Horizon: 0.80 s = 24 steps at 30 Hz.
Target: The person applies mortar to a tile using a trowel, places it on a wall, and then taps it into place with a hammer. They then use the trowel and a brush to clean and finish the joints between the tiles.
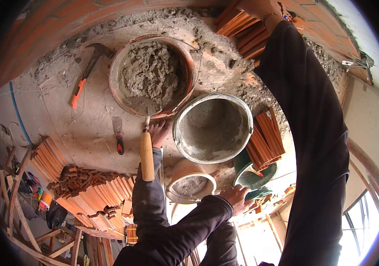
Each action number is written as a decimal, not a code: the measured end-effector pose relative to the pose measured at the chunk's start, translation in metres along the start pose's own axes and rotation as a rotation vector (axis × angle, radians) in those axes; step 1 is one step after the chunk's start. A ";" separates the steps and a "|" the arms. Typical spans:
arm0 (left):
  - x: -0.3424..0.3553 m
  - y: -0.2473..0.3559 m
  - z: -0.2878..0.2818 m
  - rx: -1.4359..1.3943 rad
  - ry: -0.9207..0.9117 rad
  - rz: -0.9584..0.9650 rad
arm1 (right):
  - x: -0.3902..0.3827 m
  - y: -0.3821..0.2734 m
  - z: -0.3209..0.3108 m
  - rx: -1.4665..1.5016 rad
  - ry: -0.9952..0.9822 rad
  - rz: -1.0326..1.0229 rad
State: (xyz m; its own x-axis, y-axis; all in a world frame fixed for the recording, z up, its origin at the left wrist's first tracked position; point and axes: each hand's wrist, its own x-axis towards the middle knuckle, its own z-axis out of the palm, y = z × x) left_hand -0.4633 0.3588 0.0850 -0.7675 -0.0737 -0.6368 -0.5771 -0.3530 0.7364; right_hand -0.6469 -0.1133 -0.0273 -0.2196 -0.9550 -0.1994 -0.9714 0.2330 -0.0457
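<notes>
My right arm stretches up the right side to the far wall. There my right hand (260,8) is over a stack of thin red bricks (245,33); its fingers are cut off by the picture's edge. Low in the middle, my left hand (236,199) has curled fingers beside a green bucket (242,176), and what lies in them is hidden. A trowel (147,153) with a wooden handle rests unheld in a bucket (114,84) of wet grey mortar (151,73). Right of that stands a grey-coated bucket (214,126) with little in it.
A claw hammer (83,80) and a putty knife (118,135) lie on the dusty surface. More bricks (267,137) lean by the green bucket; others are piled (100,195) lower left. A smaller bucket (191,184) holds grey material. Wooden framing (18,195) stands far left.
</notes>
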 end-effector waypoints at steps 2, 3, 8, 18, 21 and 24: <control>0.001 -0.002 0.002 -0.026 0.028 -0.016 | -0.029 -0.013 -0.012 0.153 0.052 0.008; 0.001 -0.004 0.004 -0.027 0.023 -0.004 | -0.040 -0.010 -0.021 0.220 0.089 0.032; 0.000 -0.004 0.008 0.011 -0.035 -0.025 | -0.071 0.021 -0.012 0.323 0.601 -0.139; -0.003 -0.012 0.013 0.026 -0.030 0.059 | -0.399 0.202 0.016 0.320 -0.369 0.153; 0.002 -0.019 0.023 0.079 -0.093 0.052 | -0.481 0.189 0.005 0.159 -0.437 0.187; -0.002 -0.017 0.022 0.089 -0.104 0.008 | -0.509 0.212 0.032 -0.027 -0.173 0.450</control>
State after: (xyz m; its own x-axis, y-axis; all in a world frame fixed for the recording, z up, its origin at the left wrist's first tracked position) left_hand -0.4574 0.3856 0.0787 -0.7941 0.0223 -0.6074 -0.5899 -0.2687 0.7614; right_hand -0.7378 0.4282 0.0330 -0.6027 -0.7155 -0.3533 -0.7859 0.6088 0.1077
